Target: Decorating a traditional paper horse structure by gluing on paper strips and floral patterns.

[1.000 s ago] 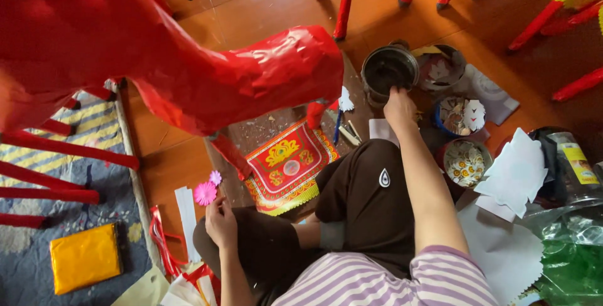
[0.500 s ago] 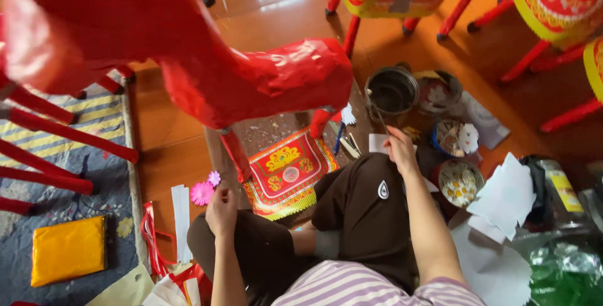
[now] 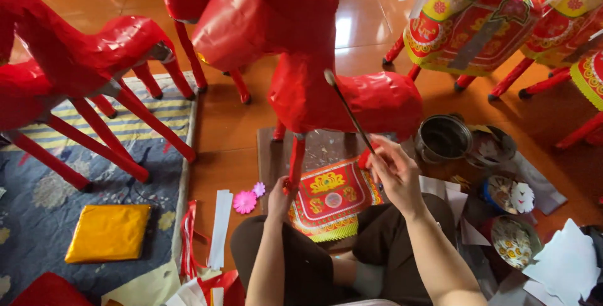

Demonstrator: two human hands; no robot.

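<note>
The person sits on the floor (image 3: 239, 136), knees drawn in, working on a red paper horse (image 3: 314, 61) that stands right in front of them. Their right hand (image 3: 396, 171) is closed around a thin brush (image 3: 348, 111), pinching its lower end; the brush slants up and to the left, its tip lying against the horse's red body. Their left hand (image 3: 281, 196) is closed on the lower part of the horse's near leg (image 3: 295, 158), just above where it meets a grey board (image 3: 326, 146) on the floor.

Lying flat on that board, between the two hands and against the person's knees, is a red and gold printed paper panel (image 3: 330, 199) with a fringed yellow edge. Just left of the left hand sit two small pink paper flowers (image 3: 246, 200), and beside them a white paper strip (image 3: 220, 227).

To the right of the right hand stands a dark metal pot (image 3: 443, 137), with another round tin (image 3: 493, 146) touching it. Nearer the person's right leg are two small bowls of cut paper ornaments (image 3: 515, 240) and some white paper sheets (image 3: 565, 265).

On the left, a second red paper horse (image 3: 69, 61) stands over a blue patterned rug (image 3: 38, 199), where a folded yellow packet (image 3: 110, 232) lies. Decorated horses (image 3: 471, 23) with gold trim stand at the upper right
</note>
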